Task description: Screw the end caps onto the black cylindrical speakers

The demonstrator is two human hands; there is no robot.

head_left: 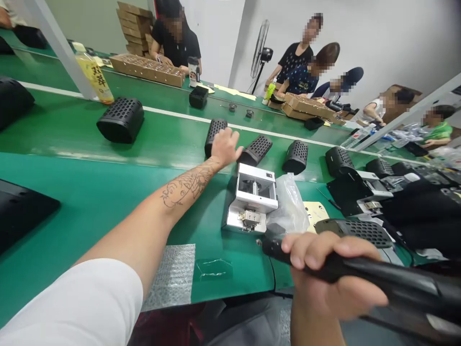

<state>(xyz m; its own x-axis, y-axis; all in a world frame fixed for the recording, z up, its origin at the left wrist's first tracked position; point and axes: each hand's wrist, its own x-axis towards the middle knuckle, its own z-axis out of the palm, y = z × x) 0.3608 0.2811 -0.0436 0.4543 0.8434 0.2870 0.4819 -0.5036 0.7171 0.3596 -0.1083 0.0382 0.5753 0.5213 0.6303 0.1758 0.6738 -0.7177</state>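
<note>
My left hand [225, 146] reaches out over the green belt, its fingers curled over a black perforated housing [215, 130]. The fingertips on the far side are partly hidden. Just right of it a second perforated housing [258, 148] lies tilted. My right hand [331, 269] is closed around a long black electric screwdriver [392, 276], whose metal tip points left. Beyond that tip, a white fixture [256, 187] with a metal clamp stands on the green bench. A clear plastic bag [291, 204] rests against the fixture's right side.
Several more black housings [120, 120] stand along the belt [162, 132]. Bubble wrap [175, 274] lies at the bench's front edge. A yellow bottle [94, 77] stands beside a white post. Across the belt, several people work near cardboard trays [147, 69] and a fan [261, 48].
</note>
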